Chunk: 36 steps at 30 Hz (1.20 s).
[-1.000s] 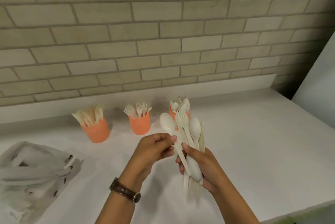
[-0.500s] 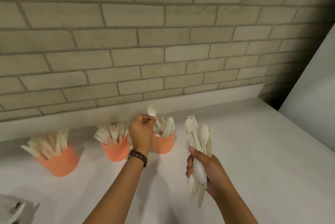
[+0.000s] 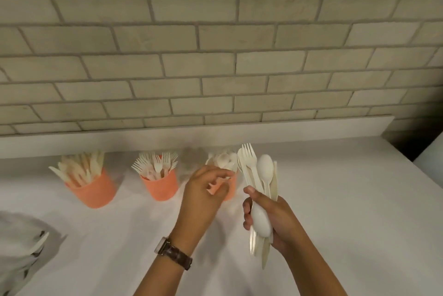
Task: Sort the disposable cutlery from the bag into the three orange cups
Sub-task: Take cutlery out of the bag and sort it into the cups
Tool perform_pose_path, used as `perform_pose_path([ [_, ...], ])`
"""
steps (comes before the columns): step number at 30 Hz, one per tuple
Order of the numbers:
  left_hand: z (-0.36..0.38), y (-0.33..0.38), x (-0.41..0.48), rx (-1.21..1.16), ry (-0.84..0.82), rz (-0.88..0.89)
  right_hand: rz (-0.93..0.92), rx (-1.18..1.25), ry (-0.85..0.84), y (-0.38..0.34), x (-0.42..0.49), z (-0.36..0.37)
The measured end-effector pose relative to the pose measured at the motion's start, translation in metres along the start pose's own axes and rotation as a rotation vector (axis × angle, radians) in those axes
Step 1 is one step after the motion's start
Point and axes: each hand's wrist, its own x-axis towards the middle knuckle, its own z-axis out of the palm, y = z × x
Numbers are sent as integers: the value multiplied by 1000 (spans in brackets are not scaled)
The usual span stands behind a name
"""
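Your right hand (image 3: 268, 220) grips a mixed cutlery bundle (image 3: 260, 175), held upright just right of the spoon cup (image 3: 231, 187). Your left hand (image 3: 203, 196) hovers empty in front of that cup, fingers loosely curled. The knife cup (image 3: 96, 191) and fork cup (image 3: 161, 186) stand further left along the back edge of the bench (image 3: 335, 199). The bag (image 3: 21, 243) lies at its left edge.

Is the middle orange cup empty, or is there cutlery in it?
Not empty. The middle orange cup holds a bunch of forks, standing with their tines up.

A brown leather-strapped watch (image 3: 173, 253) circles the left wrist (image 3: 185, 238).
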Motion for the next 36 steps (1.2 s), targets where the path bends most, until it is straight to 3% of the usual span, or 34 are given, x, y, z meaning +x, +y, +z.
perform_pose_path([
  [4,-7,11,-17,293,-103,313,74,-5,-91,-3,2,4],
  [15,-33,-12,-31,731,-128,828,285,-7,-255,9,1,19],
  [25,-78,-11,-39,855,-171,853,334,-12,-391,16,5,55],
  [30,-104,-28,-43,812,-189,864,328,44,-348,32,8,75],
  [34,-120,-49,-40,666,-148,730,297,-6,-262,44,10,93],
  [36,-125,-46,-34,412,-8,520,256,-51,-206,50,11,97],
])
